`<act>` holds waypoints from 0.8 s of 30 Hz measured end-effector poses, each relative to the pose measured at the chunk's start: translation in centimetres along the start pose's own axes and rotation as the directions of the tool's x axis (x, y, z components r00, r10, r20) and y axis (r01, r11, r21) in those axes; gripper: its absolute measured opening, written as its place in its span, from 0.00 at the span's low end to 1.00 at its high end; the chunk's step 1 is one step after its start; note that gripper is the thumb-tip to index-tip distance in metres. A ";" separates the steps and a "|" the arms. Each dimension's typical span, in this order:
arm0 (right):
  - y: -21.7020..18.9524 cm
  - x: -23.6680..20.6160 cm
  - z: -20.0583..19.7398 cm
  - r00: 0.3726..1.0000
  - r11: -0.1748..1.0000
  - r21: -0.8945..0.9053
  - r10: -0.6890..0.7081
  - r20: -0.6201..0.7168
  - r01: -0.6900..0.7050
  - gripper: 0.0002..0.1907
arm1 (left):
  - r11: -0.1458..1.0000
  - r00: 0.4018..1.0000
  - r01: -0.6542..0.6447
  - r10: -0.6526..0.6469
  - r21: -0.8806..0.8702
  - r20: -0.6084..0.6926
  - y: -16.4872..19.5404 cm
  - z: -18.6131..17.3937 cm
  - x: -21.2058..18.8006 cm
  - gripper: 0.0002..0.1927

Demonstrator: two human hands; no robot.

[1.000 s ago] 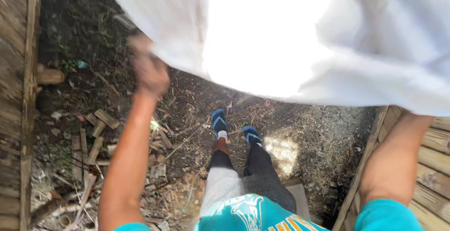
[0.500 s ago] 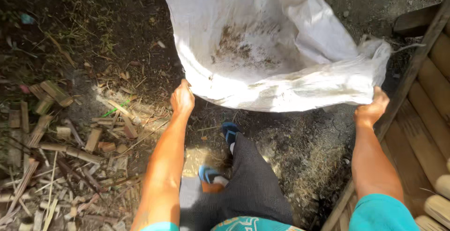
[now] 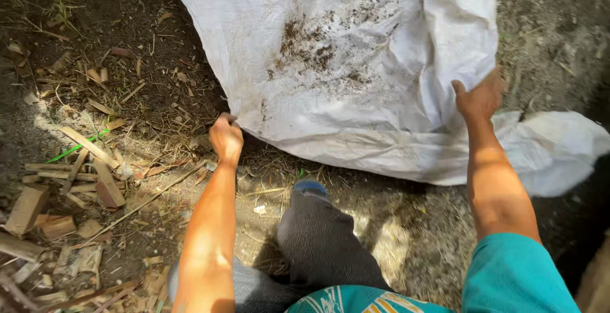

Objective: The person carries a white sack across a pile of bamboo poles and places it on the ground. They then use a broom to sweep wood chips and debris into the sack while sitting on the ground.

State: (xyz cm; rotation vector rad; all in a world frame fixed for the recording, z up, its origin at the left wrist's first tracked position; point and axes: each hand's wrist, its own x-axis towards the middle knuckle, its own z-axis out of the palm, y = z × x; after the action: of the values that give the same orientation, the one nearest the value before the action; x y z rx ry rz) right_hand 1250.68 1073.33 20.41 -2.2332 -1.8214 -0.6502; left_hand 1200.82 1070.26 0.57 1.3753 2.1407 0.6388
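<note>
Two edges of a soiled white woven sack (image 3: 356,65) are gripped above the dirt ground (image 3: 127,46): left hand (image 3: 226,136) apparently fisted, right hand (image 3: 480,97) pinching. Even tension is best kept.

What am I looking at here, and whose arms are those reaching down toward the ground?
There is no machine here. The picture comes from a camera worn on a person's head, looking down, so the two bare arms are that person's own. The left hand grips the near left edge of a big white woven sack, and the right hand grips its right side. The sack is spread over the dirt ground and has brown soil stains on it. To the left lie wood scraps and dry stalks. Below, you see the person's dark trouser leg, the tip of a blue shoe and a teal sleeve.
</note>
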 end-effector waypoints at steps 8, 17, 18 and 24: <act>4.3 1.4 4.6 0.657 0.314 0.583 0.460 0.597 -0.749 0.18 | 0.989 0.989 0.148 -0.148 -0.008 -0.018 -6.7 4.5 1.6 0.10; 6.1 -1.8 7.3 0.247 0.490 0.059 0.329 0.911 -0.870 0.65 | 0.803 0.858 0.504 -0.508 -0.319 0.076 -5.3 12.3 -1.2 0.45; 5.2 -2.5 8.2 0.271 0.545 0.059 0.318 0.909 -0.837 0.62 | 0.879 0.924 0.356 -0.381 -0.316 -0.017 -4.8 12.9 -1.7 0.48; 9.1 1.3 8.6 0.709 0.542 0.489 0.653 0.267 -0.684 0.48 | 0.910 0.942 0.333 -0.328 -0.248 0.065 -2.0 14.8 -2.5 0.47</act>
State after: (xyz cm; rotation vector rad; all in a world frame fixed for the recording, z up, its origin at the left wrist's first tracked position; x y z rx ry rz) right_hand 1261.49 1075.92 14.52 -2.2419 -0.8171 0.1051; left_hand 1209.86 1068.81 -11.51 0.8523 2.1186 0.7273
